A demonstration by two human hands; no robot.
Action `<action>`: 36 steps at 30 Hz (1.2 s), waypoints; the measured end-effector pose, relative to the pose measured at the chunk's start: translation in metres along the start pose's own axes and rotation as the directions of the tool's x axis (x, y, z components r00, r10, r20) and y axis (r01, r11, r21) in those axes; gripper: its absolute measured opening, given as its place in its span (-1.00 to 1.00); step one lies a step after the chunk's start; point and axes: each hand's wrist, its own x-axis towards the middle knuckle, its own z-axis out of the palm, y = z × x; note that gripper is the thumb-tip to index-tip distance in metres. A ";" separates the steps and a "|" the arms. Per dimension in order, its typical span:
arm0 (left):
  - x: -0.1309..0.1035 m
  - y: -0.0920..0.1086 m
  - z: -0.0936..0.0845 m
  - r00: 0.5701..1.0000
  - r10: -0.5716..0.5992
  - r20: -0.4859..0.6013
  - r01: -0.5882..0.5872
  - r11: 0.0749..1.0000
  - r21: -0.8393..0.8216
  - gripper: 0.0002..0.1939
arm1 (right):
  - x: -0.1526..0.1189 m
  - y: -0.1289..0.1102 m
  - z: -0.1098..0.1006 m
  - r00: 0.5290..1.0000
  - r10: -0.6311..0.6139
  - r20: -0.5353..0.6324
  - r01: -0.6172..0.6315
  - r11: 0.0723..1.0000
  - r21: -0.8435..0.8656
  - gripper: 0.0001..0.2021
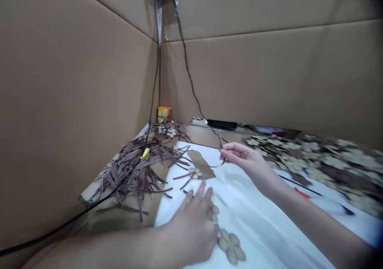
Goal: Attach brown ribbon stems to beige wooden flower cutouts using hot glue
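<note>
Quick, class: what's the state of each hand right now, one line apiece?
Left hand: open, palm down over the wrinkled white sheet; anything under the palm is hidden.
Right hand: closed, pinching a thin, brown, fabric-like strip.

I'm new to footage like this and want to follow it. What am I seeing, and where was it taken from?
There is no machine here, just a person's two bare hands. The single picture comes from a camera worn on the head, looking forward and down. The right hand is raised, pinching a thin brown strip. The left hand is low over a white sheet, fingers reaching forward; its underside is hidden, so I can't tell whether it holds anything. Beside it lies a beige flower-shaped piece. A heap of strips lies to the left, and many flower-shaped pieces to the right. Brown panels stand behind.
</note>
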 end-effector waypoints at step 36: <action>0.006 0.001 -0.011 0.977 -0.033 0.209 0.029 0.999 0.024 -0.54 | -0.058 0.056 -0.039 0.963 0.017 0.270 0.159 0.774 -0.613 -0.80</action>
